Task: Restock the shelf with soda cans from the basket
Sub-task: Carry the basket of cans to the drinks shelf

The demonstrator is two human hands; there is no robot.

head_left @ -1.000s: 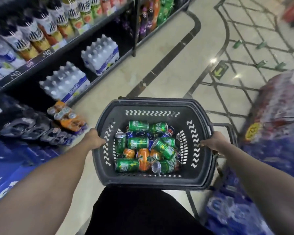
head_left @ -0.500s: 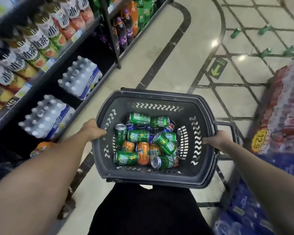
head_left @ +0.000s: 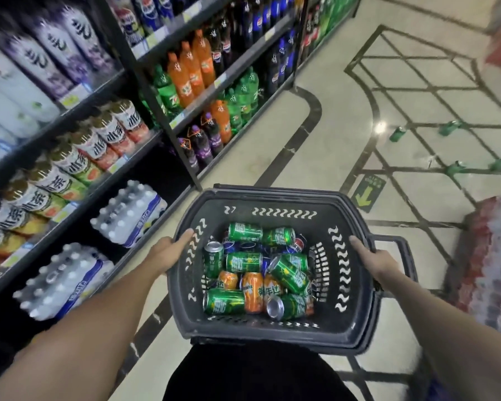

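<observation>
Head view: my left hand (head_left: 168, 253) and right hand (head_left: 373, 260) each grip a side rim of the dark grey plastic basket (head_left: 272, 332), fingers curled over, keeping it level. Green and orange soda cans (head_left: 245, 261) lie loose inside; black metal shelf (head_left: 145, 79) stands left, none restocked yet.

Dark grey basket (head_left: 272, 332), white chevron slots; green, orange, blue soda cans (head_left: 245, 261); cream floor (head_left: 342, 117), black lines.
</observation>
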